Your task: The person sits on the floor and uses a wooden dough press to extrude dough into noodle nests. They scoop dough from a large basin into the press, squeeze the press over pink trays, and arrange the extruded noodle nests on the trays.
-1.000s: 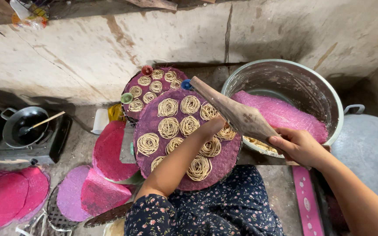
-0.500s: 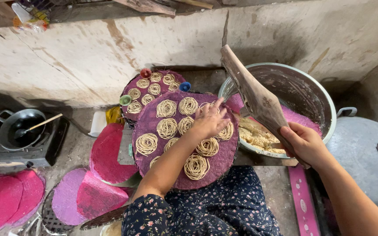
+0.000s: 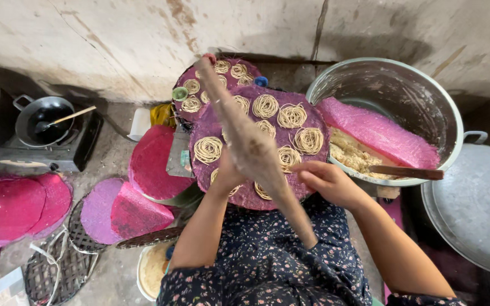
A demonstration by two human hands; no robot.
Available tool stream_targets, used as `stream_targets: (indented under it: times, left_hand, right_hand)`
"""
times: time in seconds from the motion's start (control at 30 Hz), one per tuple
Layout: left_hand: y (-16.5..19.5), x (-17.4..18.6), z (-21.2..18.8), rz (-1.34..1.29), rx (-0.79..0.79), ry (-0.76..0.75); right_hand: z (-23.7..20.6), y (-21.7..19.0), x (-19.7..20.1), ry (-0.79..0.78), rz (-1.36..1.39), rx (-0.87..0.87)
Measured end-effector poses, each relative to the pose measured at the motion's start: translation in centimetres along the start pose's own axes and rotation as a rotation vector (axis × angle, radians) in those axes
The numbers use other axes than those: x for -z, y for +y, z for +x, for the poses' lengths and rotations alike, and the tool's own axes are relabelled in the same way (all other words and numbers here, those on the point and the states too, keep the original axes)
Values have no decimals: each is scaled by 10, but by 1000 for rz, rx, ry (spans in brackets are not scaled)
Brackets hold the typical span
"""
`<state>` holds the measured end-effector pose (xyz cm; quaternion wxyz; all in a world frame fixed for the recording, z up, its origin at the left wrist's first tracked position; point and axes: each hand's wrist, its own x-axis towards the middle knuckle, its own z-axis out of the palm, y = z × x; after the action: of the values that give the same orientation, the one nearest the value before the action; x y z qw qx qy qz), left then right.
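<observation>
The person holds a long wooden press (image 3: 245, 136) over a round purple tray (image 3: 239, 195), which rests on the lap and is covered with pale noodle coils (image 3: 207, 149). The press slants from its far tip above the tray's back edge down toward the person's body, and motion blurs it. The left hand (image 3: 226, 177) sits under the press at the tray's near edge; the press hides its fingers, so its grip cannot be told. The right hand (image 3: 327, 180) lies just right of the press over the tray's near right edge, fingers curled toward the press, but whether they clasp it cannot be told.

Behind the tray stands a second purple tray (image 3: 187, 79) with more coils, touching its far left edge. To the tray's right stands a big metal pot (image 3: 426, 107) holding pale dough (image 3: 354, 154), a pink sheet (image 3: 378, 131) and a wooden stick (image 3: 406, 171) across its rim. Further right of the tray lies a metal lid (image 3: 472, 209). Left of the tray lie empty pink mats (image 3: 153, 161), and well to its left a black pan (image 3: 45, 118) sits on a small stove (image 3: 41, 156).
</observation>
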<state>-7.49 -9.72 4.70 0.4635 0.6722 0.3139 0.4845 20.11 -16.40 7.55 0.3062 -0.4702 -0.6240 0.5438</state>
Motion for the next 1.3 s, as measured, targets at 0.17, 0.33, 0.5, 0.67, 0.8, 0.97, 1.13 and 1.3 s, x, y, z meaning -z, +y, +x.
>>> stream_targets:
  times: [0.17,0.33,0.5,0.67,0.8,0.97,1.13,1.3]
  left_hand:
    - [16,49,-89,-242,275,347]
    - [4,84,-114,-330,415,483]
    - [-9,95,-114,-338,448,475]
    - [-13,84,-114,-352,439,530]
    - [-14,74,-115,-352,417,606]
    - [-13,71,-119,-347,432,569]
    - [-14,70,-121,-328,484,475]
    - [-18,67,-120,-317,515,418]
  right_hand:
    - [19,24,-24,206,-700,52]
    - [29,40,-37,262,-811,-38]
    - [30,37,-37,226,-835,-103]
    - [27,27,-31,191,-653,-8]
    - [26,19,-30,181,-666,-10]
    - [21,20,-32,180,-805,-29]
    - [22,30,-36,183,-846,15]
    - [27,35,-36,215,-770,11]
